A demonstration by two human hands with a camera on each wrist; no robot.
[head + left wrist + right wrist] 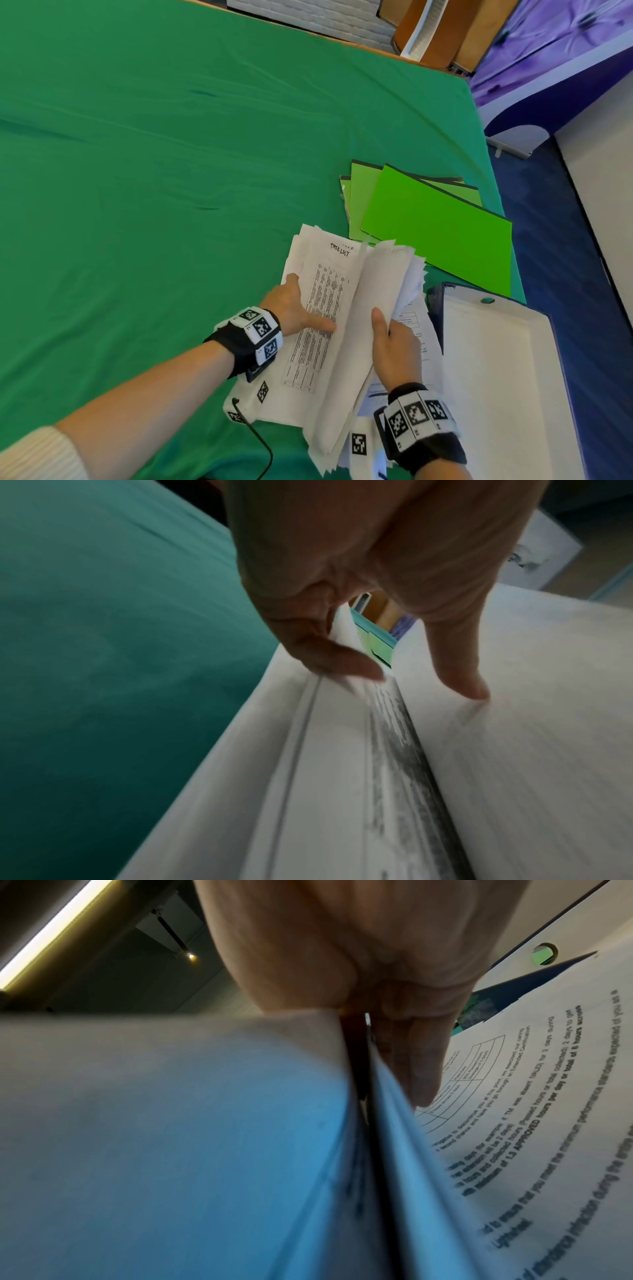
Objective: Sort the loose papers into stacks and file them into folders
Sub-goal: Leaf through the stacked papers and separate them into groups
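Note:
A pile of white papers (pixel 308 404) lies on the green cloth (pixel 154 178) near its front edge. My left hand (pixel 298 308) holds the top printed sheet headed "TASK LIST" (pixel 325 291), thumb on top and fingers tucked under its left edge. The left wrist view shows the left hand (pixel 377 574) with its thumb on the paper (pixel 342 791). My right hand (pixel 394 346) grips a bundle of sheets (pixel 373 284) lifted on edge from the pile. In the right wrist view, the right hand (pixel 342 947) holds the bundle (pixel 171 1123) above a printed page (pixel 531 1123).
Several bright green folders (pixel 435 226) lie overlapped on the cloth behind the papers, reaching the table's right edge. An open dark blue file box with a white inside (pixel 496 377) sits at the front right. A black cable (pixel 260 442) trails off the front edge.

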